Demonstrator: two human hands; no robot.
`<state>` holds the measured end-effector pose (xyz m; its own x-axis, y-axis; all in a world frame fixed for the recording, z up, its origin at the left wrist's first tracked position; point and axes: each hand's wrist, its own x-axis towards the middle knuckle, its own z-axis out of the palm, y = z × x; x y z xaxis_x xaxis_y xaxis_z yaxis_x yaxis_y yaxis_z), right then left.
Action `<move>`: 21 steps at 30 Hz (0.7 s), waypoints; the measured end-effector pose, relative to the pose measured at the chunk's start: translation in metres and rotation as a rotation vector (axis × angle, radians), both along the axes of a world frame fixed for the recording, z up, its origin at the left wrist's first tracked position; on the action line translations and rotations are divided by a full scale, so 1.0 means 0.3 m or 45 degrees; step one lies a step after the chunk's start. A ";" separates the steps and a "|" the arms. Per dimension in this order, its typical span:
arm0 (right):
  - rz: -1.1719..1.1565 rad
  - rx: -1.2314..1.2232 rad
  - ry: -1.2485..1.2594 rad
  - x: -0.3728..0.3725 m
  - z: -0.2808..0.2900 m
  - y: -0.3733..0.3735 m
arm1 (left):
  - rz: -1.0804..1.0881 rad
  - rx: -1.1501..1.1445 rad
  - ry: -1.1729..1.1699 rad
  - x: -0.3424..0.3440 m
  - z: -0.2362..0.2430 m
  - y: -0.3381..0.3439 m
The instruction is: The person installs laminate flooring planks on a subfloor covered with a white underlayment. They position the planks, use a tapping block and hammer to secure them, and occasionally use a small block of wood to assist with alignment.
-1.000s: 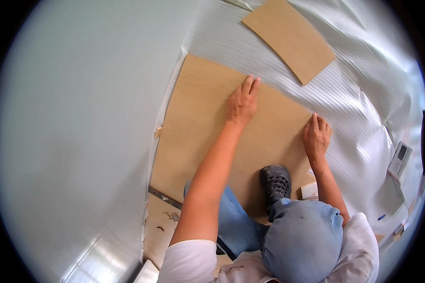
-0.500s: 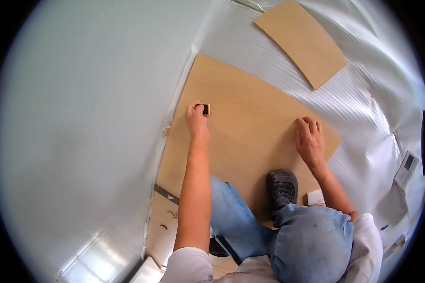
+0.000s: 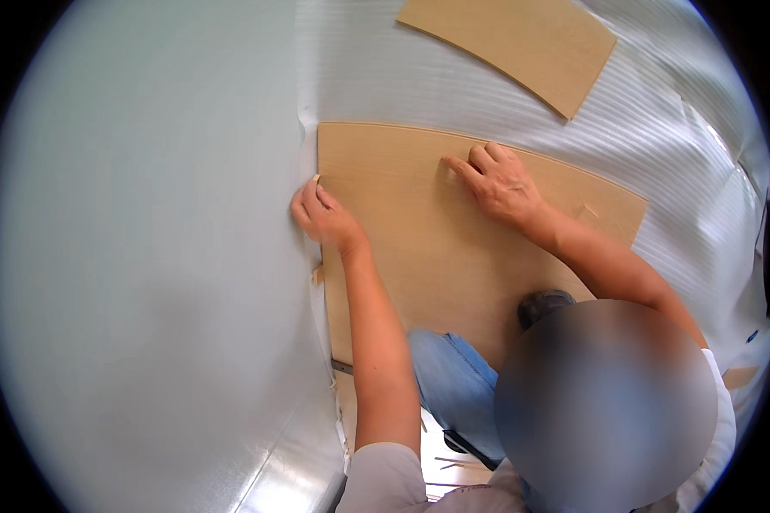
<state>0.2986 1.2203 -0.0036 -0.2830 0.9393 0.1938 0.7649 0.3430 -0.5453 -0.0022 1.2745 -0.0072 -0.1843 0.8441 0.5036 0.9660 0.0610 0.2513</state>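
Note:
A wide wood-look floorboard panel (image 3: pixel 402 222) lies on the floor with its left edge along the pale wall. At that edge, my left hand (image 3: pixel 327 215) pinches a small wooden block (image 3: pixel 316 178); only its pale tip shows above the fingers. Farther right, my right hand (image 3: pixel 500 184) rests on the panel near its far edge, holding nothing. Its fingers are apart, one pointing left and the others bent. Nearer to me, another small wooden block (image 3: pixel 318 274) sits between wall and panel.
The pale wall (image 3: pixel 171 197) rises along the left. A loose board (image 3: pixel 513 51) lies on silvery ribbed underlay (image 3: pixel 368 77) beyond the panel. My dark shoe (image 3: pixel 543 306) stands on the panel. A metal bar (image 3: pixel 342 367) touches its near left corner. Thin wood scraps lie below.
My left hand has brought the small block left to the wall edge. My right hand has moved left and away from me across the panel. The view has turned and shifted.

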 end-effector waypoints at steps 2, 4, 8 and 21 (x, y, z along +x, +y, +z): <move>-0.007 0.000 0.004 0.001 -0.011 0.002 | 0.019 0.026 -0.037 0.007 -0.020 0.009; -0.011 0.000 0.004 0.007 -0.013 0.003 | 0.078 0.020 -0.078 0.025 -0.026 0.016; -0.008 -0.031 0.022 0.005 -0.011 0.005 | 0.136 0.031 0.008 0.016 -0.058 0.020; -0.004 -0.056 -0.025 0.010 0.018 0.006 | 0.113 0.034 0.176 0.020 -0.091 -0.018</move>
<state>0.3017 1.2220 0.0017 -0.2835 0.9476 0.1471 0.7765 0.3169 -0.5446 0.0038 1.2690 -0.0346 -0.1849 0.8136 0.5512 0.9826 0.1426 0.1191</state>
